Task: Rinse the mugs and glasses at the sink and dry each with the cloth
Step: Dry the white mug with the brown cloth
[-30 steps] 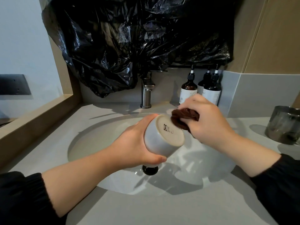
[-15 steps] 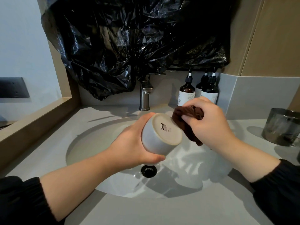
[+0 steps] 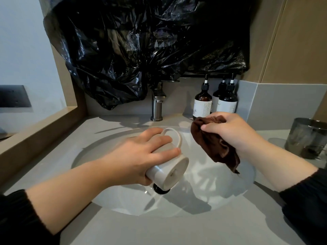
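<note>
AT THE SINK, MID-DRY: Your left hand (image 3: pixel 139 156) is clamped round the white mug (image 3: pixel 169 171), fingers curled over its side. It holds the mug tipped above the drain (image 3: pixel 160 189) near the middle of the sink basin (image 3: pixel 85 152), base turned toward you and handle uppermost. Your right hand (image 3: pixel 231 131) pinches a bunched brown cloth (image 3: pixel 217 149) over the right half of the basin, just beside the mug but not touching it, and the cloth's loose end hangs down. No water shows at the tap (image 3: pixel 157 106) on the back edge of the counter (image 3: pixel 159 230), so the rinse of this mug looks done and the wiping appears to be in hand or close to finished. Whether the inside is dry you cannot tell, since the mouth faces away from you. As for what is left, a smoky glass (image 3: pixel 307 137) stands at the right edge of the counter, well apart from both hands, and nothing shows whether it has been rinsed or dried. No other mugs or glasses are in sight. Three brown pump bottles (image 3: pixel 203 105) stand at the back right of the counter, below black plastic sheeting (image 3: pixel 141 41) on the wall
</note>
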Tool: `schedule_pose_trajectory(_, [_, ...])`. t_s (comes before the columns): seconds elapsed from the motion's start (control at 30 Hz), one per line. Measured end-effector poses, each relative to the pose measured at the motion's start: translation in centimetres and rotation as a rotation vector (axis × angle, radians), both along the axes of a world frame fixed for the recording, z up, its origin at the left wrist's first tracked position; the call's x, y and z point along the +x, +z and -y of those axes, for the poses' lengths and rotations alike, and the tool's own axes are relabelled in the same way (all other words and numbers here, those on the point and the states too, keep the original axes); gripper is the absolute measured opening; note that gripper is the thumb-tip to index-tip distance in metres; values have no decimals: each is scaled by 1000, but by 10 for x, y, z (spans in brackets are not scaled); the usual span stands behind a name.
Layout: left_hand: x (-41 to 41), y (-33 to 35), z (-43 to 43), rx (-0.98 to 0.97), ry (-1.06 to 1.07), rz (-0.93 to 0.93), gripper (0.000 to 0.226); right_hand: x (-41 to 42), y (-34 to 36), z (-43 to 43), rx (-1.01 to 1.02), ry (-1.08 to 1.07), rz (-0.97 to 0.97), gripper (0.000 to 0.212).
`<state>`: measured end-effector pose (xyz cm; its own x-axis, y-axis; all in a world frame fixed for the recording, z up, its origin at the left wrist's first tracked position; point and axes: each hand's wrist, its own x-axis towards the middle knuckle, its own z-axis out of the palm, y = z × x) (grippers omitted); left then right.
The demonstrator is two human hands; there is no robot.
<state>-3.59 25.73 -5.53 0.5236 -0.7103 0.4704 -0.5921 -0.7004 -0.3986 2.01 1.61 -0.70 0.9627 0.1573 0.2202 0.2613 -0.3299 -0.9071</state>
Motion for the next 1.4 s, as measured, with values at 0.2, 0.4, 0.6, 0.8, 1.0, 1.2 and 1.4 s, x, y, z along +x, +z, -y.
schedule_pose_trajectory(0.2, [1, 3, 4, 128, 34, 16, 97, -8, -7, -24, -71, 159, -261, 15])
schedule_pose_trajectory(0.4, [-3, 6, 9, 242, 38, 31, 101, -9, -8, -21, -177, 343, -225, 18])
schedule_pose_trajectory(0.6, [4, -1, 10, 208, -57, 18, 95, -7, -10, -22, -319, 265, 29, 12])
schedule_pose_trajectory(0.8, [7, -1, 3, -59, -15, -75, 96, -4, -15, -17, -203, 153, 39, 15])
schedule_pose_trajectory(1.0, [5, 1, 21, -1378, 117, -948, 95, -1, -16, -8, -122, -40, 178, 22])
schedule_pose_trajectory(1.2, [28, 1, 55, -1714, 63, -1335, 124, -6, -14, 1, -102, -74, 233, 16])
schedule_pose_trajectory(1.4, [37, 11, 93, -1781, 14, -1292, 96, -20, 1, 30, -56, -76, 177, 11])
